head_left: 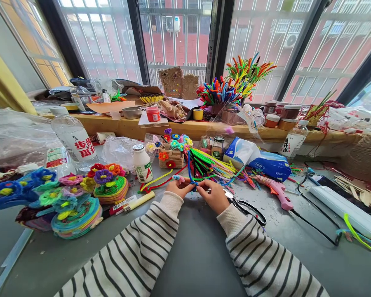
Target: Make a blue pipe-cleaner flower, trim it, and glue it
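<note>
Between my two hands, near the middle of the grey table, is a blue pipe cleaner (189, 167), one end of it standing up above my fingers. My left hand (179, 189) pinches it from the left, and my right hand (214, 195) pinches it from the right, fingertips almost meeting. A bundle of coloured pipe cleaners (212, 163) lies just behind my hands. Scissors with black handles (249, 209) rest beside my right wrist. A small woven basket (170, 159) with fuzzy flowers stands behind my left hand.
Pipe-cleaner flower pieces (76, 212) and a white bottle (142, 164) stand at left. On the right lie a pink glue gun (276, 190) with its black cord, a blue tissue pack (270, 164) and a white power strip (346, 211). Jars and supplies crowd the wooden ledge (120, 127).
</note>
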{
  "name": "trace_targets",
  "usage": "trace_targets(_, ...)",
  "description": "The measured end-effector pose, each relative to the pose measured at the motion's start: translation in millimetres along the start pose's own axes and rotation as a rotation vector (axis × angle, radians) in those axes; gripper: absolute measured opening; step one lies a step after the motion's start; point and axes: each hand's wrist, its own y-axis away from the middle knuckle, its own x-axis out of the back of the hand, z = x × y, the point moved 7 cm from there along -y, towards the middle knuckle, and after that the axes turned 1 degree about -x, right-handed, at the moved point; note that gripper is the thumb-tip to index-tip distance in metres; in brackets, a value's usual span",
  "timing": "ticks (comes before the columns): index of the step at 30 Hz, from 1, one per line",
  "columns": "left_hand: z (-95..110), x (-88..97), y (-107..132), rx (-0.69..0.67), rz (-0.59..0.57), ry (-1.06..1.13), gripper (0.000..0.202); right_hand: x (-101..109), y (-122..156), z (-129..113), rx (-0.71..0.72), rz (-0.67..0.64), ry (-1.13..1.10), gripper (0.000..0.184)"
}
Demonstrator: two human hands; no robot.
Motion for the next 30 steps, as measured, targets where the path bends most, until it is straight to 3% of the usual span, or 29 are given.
trace_targets(8, -1.7, 2.2, 3.7, -0.061, 0.060, -0.048, 0.017, 1.2, 9.7, -12.4, -0.024, 0.141, 0.117, 0.010)
trace_targets(15, 3.2, 3.9, 0.8, -0.018, 0.025, -0.005, 0.026, 8.8, 3.2, -6.4, -0.003, 0.095, 0.029, 0.019)
trace_targets(22, 2.6, 3.3, -0.8, 0.018, 0.004, 0.083, 0.032, -0.2, -0.7, 2.3, 0.007, -0.036, -0.081, 0.021)
trace_targets(26, -7.7, 3.3, -0.6, 0.098, 0.034, 0.147, 0.039, 0.1, -0.3, 1.7, 0.012, -0.013, -0.037, 0.019)
trace_targets(30, -12.1, -3.3, 0.0, 0.128, -0.039, 0.134, 0.036, 0.5, 0.2, -0.9, 0.024, 0.009, 0.040, 0.014)
